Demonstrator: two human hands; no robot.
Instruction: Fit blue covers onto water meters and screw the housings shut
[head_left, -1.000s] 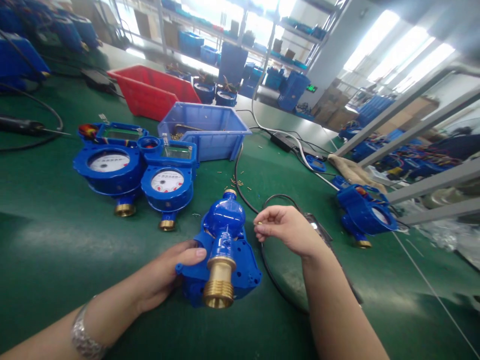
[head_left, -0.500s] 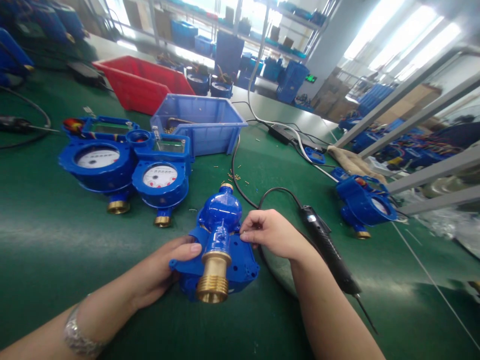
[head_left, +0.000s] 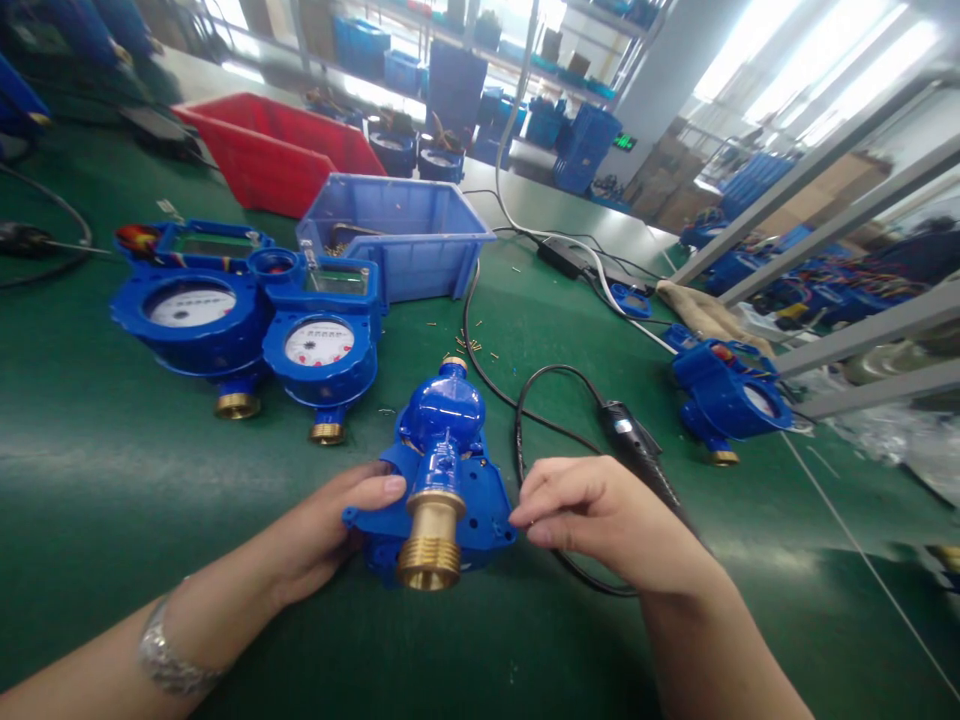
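Over the near part of the green bench (head_left: 420,660), an upturned blue meter (head_left: 446,415) sat in the left hand (head_left: 330,530), thumb pressed on the housing's left side and fingers curled beneath. The right hand (head_left: 600,505) had its thumb and fingertips pinched together by the housing's right corner; whether they touched it, or held something tiny, I couldn't tell. Print on the two standing meters' dials (head_left: 320,343) was too small to read, as was the pale label on the power screwdriver (head_left: 634,440), partly hidden behind the right hand. Background shelves (head_left: 517,100) were blurred.
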